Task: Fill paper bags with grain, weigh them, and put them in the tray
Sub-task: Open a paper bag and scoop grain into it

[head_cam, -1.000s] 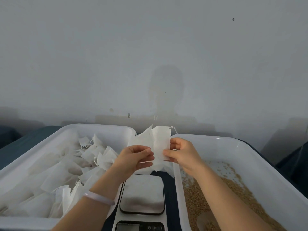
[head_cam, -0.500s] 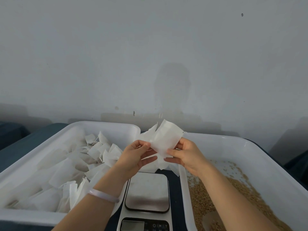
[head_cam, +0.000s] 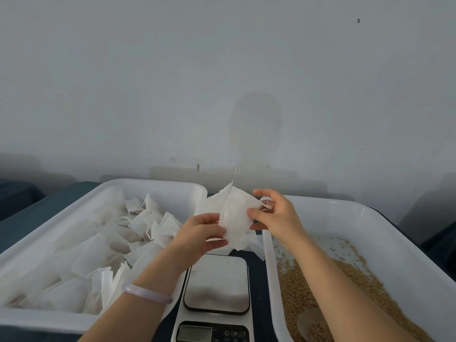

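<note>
White paper bag (head_cam: 237, 218) sits in the air above the scale (head_cam: 217, 285), between our hands. Our left hand (head_cam: 202, 233) pinches its near left edge; our right hand (head_cam: 276, 215) pinches its far right corner. Left tray (head_cam: 153, 186) holds heaped bags (head_cam: 98, 248), right tray (head_cam: 370, 218) holds grain (head_cam: 298, 287).

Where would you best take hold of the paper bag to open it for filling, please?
Probably at the drawstring end, pinching each flat face from opposite sides: the paper bag is limp and flat, so its mouth needs pulling apart. The drawstring shows by the right hand; the left hand pinches the opposite edge.
</note>
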The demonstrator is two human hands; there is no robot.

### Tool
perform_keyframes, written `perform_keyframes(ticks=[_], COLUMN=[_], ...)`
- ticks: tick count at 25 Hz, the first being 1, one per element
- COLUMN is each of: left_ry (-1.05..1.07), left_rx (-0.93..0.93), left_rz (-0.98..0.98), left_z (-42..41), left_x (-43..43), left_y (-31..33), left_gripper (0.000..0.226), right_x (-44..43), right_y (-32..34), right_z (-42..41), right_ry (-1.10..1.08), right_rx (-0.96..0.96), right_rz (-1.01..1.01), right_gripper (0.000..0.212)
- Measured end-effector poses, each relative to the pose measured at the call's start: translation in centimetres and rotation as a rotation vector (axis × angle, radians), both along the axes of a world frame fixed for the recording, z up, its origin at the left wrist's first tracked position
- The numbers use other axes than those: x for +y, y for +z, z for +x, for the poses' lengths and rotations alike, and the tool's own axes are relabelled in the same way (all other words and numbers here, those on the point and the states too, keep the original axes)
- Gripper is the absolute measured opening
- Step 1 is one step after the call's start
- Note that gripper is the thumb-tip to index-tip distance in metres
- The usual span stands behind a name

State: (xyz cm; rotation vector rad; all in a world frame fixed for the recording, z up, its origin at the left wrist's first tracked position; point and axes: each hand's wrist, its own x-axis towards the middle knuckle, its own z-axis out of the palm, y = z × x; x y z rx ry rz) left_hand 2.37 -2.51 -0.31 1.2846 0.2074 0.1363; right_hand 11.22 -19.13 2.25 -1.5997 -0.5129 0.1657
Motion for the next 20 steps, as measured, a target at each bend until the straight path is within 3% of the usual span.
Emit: perform_keyframes(ticks=[3,8,11,13,17,20], left_ry=[-0.11,-0.003,0.026,0.019,-0.038,-0.1], left_rx=[-0.012,0.027,0.034,0.031,0.028,0.04], left_rz=[-0.026,0.146,0.154,0.172,0.311,0.455], left_z=[-0.3,0.2,0.3,0.2,0.0,-0.4], left_x=[-0.2,-0.5,-0.5,-0.6,-0.8,-1.1], left_y=[-0.2,-0.5,-0.6,-0.5,-0.5,-0.3], left_gripper=[0.015,0.016,0.013,0.011,0.018,0.017], right_x=[0.0,0.1,-0.3,-0.5,-0.9,-1.7], right_y=[0.1,0.5,0.9,1.4,2.2,1.9], right_z=[-0.2,-0.7,-1.1,-1.3,-1.7,-2.0], right_ry=[0.065,0.133,0.153,0.149,0.158,0.215], right_rx=[-0.037,-0.14,-0.185,-0.151,0.073,0.012], right_rz=[-0.084,-0.179,-0.206,-0.231,-0.388,-0.634], right_gripper=[0.041,0.026,0.01,0.008,0.032,0.018])
